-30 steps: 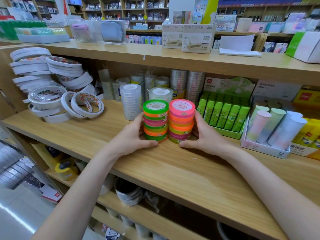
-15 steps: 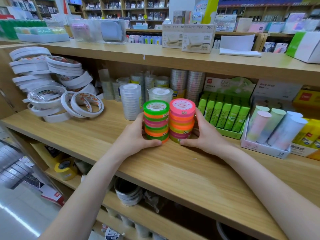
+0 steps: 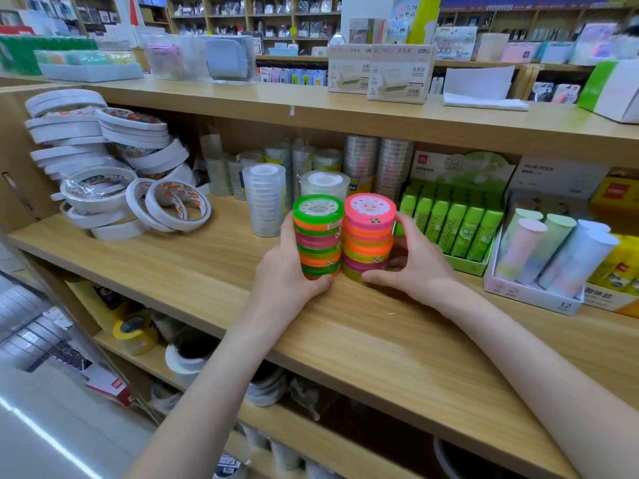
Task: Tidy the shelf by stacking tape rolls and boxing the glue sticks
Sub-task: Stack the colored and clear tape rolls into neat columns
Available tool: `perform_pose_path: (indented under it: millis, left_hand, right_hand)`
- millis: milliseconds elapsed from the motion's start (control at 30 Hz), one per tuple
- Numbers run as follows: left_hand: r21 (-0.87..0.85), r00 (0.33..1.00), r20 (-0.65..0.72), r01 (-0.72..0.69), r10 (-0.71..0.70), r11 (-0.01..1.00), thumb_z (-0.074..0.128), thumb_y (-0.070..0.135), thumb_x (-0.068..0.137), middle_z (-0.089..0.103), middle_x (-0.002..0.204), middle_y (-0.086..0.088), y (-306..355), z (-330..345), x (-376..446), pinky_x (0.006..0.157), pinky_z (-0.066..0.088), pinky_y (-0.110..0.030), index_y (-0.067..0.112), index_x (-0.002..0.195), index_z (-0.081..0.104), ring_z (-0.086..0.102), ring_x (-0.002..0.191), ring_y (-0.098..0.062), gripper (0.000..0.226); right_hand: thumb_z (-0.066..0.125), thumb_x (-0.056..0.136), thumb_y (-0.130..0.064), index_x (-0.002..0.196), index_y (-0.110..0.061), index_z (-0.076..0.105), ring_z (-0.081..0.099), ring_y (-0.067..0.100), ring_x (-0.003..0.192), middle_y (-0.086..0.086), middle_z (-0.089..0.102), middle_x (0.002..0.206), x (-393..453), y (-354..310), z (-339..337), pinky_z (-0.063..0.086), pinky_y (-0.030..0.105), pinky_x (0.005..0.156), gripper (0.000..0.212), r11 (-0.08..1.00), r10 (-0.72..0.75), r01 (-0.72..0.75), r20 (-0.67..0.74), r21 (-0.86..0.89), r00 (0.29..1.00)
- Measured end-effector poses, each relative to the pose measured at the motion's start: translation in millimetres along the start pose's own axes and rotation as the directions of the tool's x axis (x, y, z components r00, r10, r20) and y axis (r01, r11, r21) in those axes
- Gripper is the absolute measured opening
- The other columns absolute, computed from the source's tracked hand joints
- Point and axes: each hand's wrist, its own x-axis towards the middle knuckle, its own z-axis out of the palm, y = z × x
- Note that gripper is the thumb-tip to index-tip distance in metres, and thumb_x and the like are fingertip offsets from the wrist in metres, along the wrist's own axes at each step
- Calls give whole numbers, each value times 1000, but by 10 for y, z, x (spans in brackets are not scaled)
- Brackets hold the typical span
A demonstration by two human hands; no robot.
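Note:
Two stacks of neon tape rolls stand side by side on the wooden shelf (image 3: 214, 271). The left stack (image 3: 317, 233) has a green roll on top; my left hand (image 3: 287, 274) cups its left side. Topped with a pink roll, the right stack (image 3: 368, 233) is held from the right by my right hand (image 3: 415, 267). The stacks touch each other. Green glue sticks (image 3: 453, 226) stand upright in an open green box just to the right. Pastel glue sticks (image 3: 553, 254) lean in a white box further right.
Loose white tape rolls (image 3: 103, 174) pile up at the shelf's left end. Clear tape stacks (image 3: 264, 202) stand right behind the neon stacks. Yellow boxes (image 3: 619, 264) sit at the far right. A top shelf (image 3: 345, 112) overhangs; a lower shelf holds more tape.
Both hands have pressed the two neon stacks a little closer together and slightly toward the shelf's back. The hands keep their hold on the stacks' sides.

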Motion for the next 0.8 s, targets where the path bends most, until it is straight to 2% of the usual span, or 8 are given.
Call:
perform_pose_path:
  millis: [133, 300, 433, 533, 667, 800]
  left_hand:
    - [-83, 992, 117, 59, -49, 995, 82, 22, 68, 55, 129, -1, -40, -72, 61, 86, 34, -16, 20, 145, 19, 52, 117, -21, 100]
    - [-199, 973, 212, 135, -92, 971, 86, 21, 60, 51, 111, 13, -93, -147, 117, 92, 41, -23, 25, 137, 34, 54, 106, -10, 93]
    - [-202, 974, 204, 140, -98, 969, 87, 24, 58, 53, 108, 14, -91, -138, 121, 88, 41, -22, 25, 131, 39, 55, 104, -9, 88]
    - [-175, 983, 166, 112, -83, 978, 86, 27, 60, 57, 120, 7, -87, -116, 99, 89, 40, -22, 25, 134, 37, 54, 111, -12, 89]
    - [-206, 981, 184, 104, -66, 973, 84, 24, 64, 51, 123, 10, -69, -113, 78, 92, 37, -20, 24, 141, 27, 49, 116, -10, 97]
    - [-243, 988, 147, 76, -40, 967, 84, 19, 65, 52, 127, 7, -75, -110, 71, 101, 40, -27, 23, 144, 23, 50, 119, -12, 100]
  right_hand:
    - [83, 64, -24, 142, -28, 20, 59, 14, 94, 3, 58, 122, -4, 2, -24, 47, 30, 86, 100, 1000, 3, -3, 21, 13, 1000]
    - [82, 67, -16, 143, -27, 18, 56, 10, 94, 6, 54, 128, 19, -15, -54, 44, 23, 87, 100, 998, 25, -29, 80, 48, 996]
    - [82, 65, -19, 143, -26, 20, 57, 12, 95, 5, 56, 127, 4, -33, -14, 47, 30, 92, 100, 1000, 17, -18, 30, 9, 999]
    - [83, 65, -22, 143, -26, 19, 60, 17, 102, 5, 56, 127, 4, -23, 4, 48, 36, 94, 101, 1000, 0, 0, 1, -14, 1000]
    - [83, 64, -26, 145, -27, 10, 54, 15, 110, -1, 45, 138, 11, -31, -3, 40, 24, 89, 109, 999, 0, 3, 71, -39, 997]
    - [81, 66, -27, 145, -24, 14, 50, 16, 117, 0, 44, 140, 13, -30, -6, 36, 22, 91, 104, 997, -10, 11, 20, -72, 1000]
